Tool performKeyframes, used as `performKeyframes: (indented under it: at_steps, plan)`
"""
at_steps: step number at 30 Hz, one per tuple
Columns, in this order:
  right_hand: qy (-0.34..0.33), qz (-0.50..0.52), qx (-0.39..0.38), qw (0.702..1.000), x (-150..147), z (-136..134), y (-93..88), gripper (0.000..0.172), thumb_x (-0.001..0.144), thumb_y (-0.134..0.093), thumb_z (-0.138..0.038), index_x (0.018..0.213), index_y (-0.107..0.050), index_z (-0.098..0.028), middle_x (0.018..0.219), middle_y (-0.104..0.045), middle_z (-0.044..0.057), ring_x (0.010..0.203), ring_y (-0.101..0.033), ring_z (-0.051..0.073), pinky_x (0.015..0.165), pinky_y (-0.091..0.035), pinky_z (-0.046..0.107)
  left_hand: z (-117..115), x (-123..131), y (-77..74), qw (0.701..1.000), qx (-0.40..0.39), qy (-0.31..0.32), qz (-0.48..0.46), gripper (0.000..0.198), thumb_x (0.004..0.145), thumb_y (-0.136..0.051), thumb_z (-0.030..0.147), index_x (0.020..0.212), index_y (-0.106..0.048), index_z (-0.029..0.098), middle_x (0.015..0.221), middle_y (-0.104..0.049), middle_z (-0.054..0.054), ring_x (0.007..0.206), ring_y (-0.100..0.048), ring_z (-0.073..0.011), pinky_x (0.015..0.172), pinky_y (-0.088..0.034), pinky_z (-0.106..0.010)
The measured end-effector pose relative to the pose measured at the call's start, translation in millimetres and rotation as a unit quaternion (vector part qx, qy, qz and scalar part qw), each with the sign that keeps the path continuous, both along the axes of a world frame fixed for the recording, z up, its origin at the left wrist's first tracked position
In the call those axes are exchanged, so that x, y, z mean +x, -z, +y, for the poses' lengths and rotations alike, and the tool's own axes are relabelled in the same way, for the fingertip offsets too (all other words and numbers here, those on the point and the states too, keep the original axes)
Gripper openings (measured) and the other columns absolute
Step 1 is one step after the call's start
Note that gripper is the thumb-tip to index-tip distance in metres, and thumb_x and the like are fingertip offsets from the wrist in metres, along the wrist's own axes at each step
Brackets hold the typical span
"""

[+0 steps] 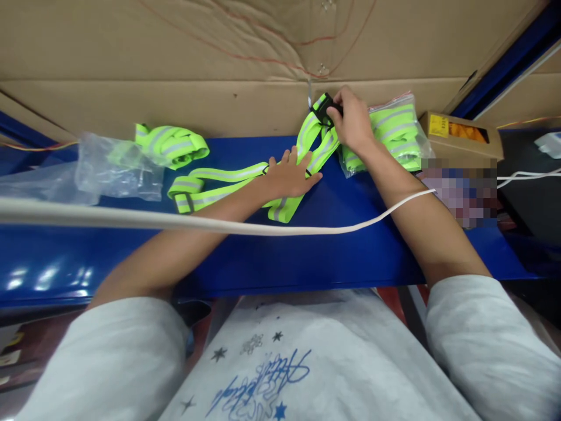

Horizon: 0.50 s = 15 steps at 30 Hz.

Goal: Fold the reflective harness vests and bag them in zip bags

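Observation:
A neon yellow-green reflective strap point(228, 175) with grey stripes lies spread across the blue table point(307, 257). My left hand point(290, 174) rests flat on the strap's middle, fingers stretched out. My right hand point(350, 121) is closed on a black buckle point(326, 110) at the strap's far end, lifted near the cardboard wall. The strap's other end carries a dark slider point(186, 202) at the left.
A second folded strap point(172, 143) lies at the back left beside crumpled clear bags point(109, 166). Bagged straps point(394, 131) sit behind my right hand, next to a cardboard box point(460, 137). A white cable point(219, 225) crosses my arms. Cardboard point(219, 58) walls the far side.

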State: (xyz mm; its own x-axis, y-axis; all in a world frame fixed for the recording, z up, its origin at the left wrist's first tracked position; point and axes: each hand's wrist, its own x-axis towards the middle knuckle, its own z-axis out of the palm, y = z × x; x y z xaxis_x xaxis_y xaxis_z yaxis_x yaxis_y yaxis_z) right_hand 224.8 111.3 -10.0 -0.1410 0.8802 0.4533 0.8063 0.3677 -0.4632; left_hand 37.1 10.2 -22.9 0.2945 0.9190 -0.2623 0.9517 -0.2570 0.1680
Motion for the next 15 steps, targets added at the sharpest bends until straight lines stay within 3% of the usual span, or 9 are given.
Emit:
performKeyframes:
  at_steps: [4,9,12,15]
  plan:
    - [0.013,-0.003,-0.033,0.999,6,24,8.4,0.015,0.098,-0.059,-0.046,0.101,-0.057,-0.032,0.119,-0.075,0.007,0.109,-0.064,0.029,0.109,-0.052,0.054,-19,-14,11.2,0.999,0.052,0.011,-0.011,0.082,0.11,-0.019,0.068,0.177,-0.006,0.022,0.184,-0.004,-0.016,0.172,-0.008,-0.0358,0.135,-0.01,-0.068]
    - [-0.002,0.015,-0.073,0.997,14,50,15.1,0.034,0.092,-0.07,-0.059,0.087,-0.059,-0.027,0.097,-0.074,0.008,0.099,-0.07,0.032,0.098,-0.057,0.054,-31,-21,18.2,0.996,0.085,0.012,-0.038,0.071,0.113,-0.016,0.063,0.177,-0.002,0.034,0.184,-0.011,-0.013,0.171,-0.013,-0.0375,0.134,-0.014,-0.071]
    - [-0.017,0.002,-0.078,0.997,13,50,11.5,0.031,0.094,-0.069,-0.057,0.091,-0.062,-0.027,0.098,-0.075,0.009,0.1,-0.07,0.034,0.099,-0.056,0.056,-30,-21,16.0,0.996,0.08,0.02,-0.036,0.062,0.115,-0.015,0.055,0.175,-0.01,0.043,0.184,-0.013,-0.011,0.171,-0.012,-0.0395,0.132,-0.013,-0.074]
    - [-0.011,-0.067,-0.05,0.996,0,31,5.3,0.022,0.1,-0.062,-0.047,0.104,-0.065,-0.026,0.112,-0.076,0.013,0.107,-0.07,0.037,0.1,-0.054,0.057,-31,-19,12.3,0.997,0.073,0.02,-0.028,0.059,0.116,-0.02,0.05,0.174,-0.018,0.044,0.184,-0.012,-0.012,0.17,-0.013,-0.0419,0.131,-0.014,-0.076]
